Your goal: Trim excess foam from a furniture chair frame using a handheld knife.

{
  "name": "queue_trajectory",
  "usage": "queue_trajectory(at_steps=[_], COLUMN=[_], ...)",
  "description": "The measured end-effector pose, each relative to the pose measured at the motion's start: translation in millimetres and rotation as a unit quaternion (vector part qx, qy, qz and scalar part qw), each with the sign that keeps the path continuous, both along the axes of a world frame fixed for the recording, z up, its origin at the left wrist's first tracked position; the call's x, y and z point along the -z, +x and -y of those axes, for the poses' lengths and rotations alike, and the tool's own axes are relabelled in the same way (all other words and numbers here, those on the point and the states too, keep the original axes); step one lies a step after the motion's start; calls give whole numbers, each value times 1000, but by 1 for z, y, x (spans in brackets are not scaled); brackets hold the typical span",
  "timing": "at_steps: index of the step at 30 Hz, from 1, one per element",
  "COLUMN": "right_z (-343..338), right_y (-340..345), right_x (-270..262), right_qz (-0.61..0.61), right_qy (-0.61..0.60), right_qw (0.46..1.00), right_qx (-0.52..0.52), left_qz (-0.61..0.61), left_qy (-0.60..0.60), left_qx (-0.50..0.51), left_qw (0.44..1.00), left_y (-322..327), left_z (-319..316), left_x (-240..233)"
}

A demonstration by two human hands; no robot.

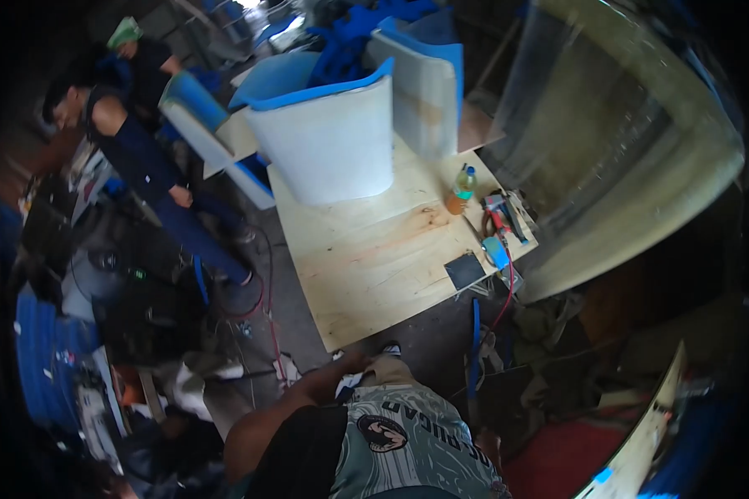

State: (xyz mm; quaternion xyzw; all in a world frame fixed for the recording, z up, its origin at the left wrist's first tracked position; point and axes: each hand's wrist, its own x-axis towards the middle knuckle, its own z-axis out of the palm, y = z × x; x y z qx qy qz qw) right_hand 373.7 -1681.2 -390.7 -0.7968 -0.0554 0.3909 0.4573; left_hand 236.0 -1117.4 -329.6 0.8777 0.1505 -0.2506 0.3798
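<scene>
My left hand (357, 362) is low in front of my body, by my beige shorts (392, 372); its fingers are too blurred to tell what they hold. Only a bit of skin of my right arm shows beside my patterned shirt, and the right hand is out of view. Before me stands a plywood-topped table (374, 262). Upright on it is a curved white shell with blue foam lining (324, 143). A plastic bottle of orange-brown liquid (460, 192) stands near the right edge, beside a red-handled tool (492, 219), a blue tape roll (495, 252) and a dark square sheet (465, 272).
A large curved translucent panel (624, 174) leans at the right. Another white-and-blue shell (421, 93) stands behind. Two people (137, 156) are at the left. A red hose (510, 287) hangs off the table; another hose (268, 299) crosses the floor. Blue ridged drums (50, 362) stand left.
</scene>
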Motion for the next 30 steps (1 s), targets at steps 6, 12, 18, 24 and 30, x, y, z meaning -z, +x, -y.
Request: queue_trajectory(at_steps=[6,12,18,24,30], right_z=[-70,-187,-192,-226,-249], right_y=[118,180,240,348,433], right_x=[80,-43,-48,37,87], right_qz=[122,384,-157,248,70], right_qy=[-27,-271,-254,-234,-47], right_qw=[988,812,943,835,983], right_qx=[-90,-345,-145,-431,-165], left_qz=[-64,26,52,46,57], left_qy=[26,-3,52,-77,-331], left_qx=[-234,-442,-474,-495,-488], left_qw=[970,896,877,864,806], left_y=[-12,-11,-90,-60,-40], left_z=[-61,-99,-73,39,106], left_x=[-1,-26,57,11,23])
